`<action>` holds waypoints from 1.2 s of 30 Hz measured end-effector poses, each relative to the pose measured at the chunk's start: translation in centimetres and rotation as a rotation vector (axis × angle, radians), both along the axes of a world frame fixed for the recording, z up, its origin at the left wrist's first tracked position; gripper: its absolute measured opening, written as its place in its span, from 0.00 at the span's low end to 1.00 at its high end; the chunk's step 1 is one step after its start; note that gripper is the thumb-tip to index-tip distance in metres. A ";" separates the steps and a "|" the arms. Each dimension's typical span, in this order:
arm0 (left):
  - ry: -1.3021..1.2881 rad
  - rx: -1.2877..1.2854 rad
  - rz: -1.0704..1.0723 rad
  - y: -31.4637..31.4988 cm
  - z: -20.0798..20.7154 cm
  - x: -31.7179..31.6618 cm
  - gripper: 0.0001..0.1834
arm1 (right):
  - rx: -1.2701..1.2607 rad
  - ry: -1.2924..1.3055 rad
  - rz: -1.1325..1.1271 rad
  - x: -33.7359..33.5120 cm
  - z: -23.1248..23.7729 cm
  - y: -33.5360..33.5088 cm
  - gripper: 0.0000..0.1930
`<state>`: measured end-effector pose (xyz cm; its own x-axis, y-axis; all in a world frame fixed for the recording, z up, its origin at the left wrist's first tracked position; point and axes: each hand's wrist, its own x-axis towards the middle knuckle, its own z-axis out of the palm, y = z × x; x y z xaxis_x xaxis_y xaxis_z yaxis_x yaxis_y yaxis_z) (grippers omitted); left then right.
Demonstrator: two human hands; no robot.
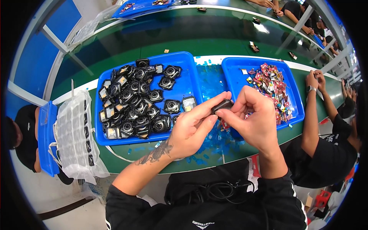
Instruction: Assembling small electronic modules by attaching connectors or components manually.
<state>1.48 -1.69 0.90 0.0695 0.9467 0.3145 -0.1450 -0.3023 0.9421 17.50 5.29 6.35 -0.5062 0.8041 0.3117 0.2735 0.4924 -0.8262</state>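
Between my two hands, in front of the gap that separates two blue trays, is a small rounded black watch case (221,107). My left hand (188,132) holds it from the left, with the thumb below and the fingers along its far side. From the right, my right hand (256,117) pinches it with thumb and bent index finger. To the left, a blue tray (193,76) bears a heap of black smartwatch cases (134,99), several showing round sensor backs. Small red, yellow and silver parts (270,82) fill much of the right blue tray (297,103), partly behind my right hand.
Blue film scraps (209,78) litter the green table (153,43) around the trays. A clear plastic compartment tray (73,134) with black pieces stands at the left. A co-worker's hands (316,78) are near the right tray. A black cable (226,189) lies coiled by my lap.
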 end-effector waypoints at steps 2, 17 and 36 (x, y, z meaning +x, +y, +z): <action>-0.006 0.012 0.002 0.0 0.0 0.1 0.25 | 0.030 -0.017 -0.013 0.2 -0.2 0.0 0.16; -0.283 -0.055 0.182 0.9 -0.9 0.2 0.17 | 0.397 -0.126 0.055 1.9 -2.8 0.0 0.15; 0.286 -0.026 0.127 0.2 0.1 -0.4 0.07 | -0.448 0.379 0.152 2.6 -3.4 -0.4 0.04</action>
